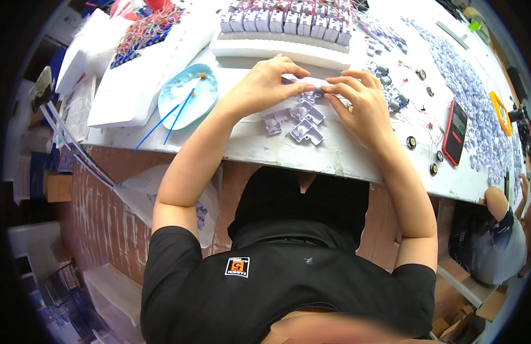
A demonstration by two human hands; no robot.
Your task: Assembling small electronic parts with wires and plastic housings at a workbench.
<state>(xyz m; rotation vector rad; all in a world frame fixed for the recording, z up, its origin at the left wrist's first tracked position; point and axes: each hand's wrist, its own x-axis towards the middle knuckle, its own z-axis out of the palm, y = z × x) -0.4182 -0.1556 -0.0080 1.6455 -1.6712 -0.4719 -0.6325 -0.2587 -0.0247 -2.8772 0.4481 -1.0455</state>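
Note:
My left hand [264,86] and my right hand [363,106] meet above the white table. Between their fingertips is a small grey part [318,90], pinched from both sides; its exact kind is too small to make out. Just below the fingers lie several light grey plastic housings [307,125] with moulded compartments. One more such housing [274,122] rests to their left, under my left wrist. Small motors [397,103] and thin red wires are spread to the right of my right hand.
Left stands a pale blue dish [168,103] with blue sticks across its rim. Behind my hands, a white foam tray [277,50] bears rows of white boxes. Rightward are a red-edged phone [456,132], round black speakers [411,142], and heaped grey parts [477,109]. Someone [500,246] sits far right.

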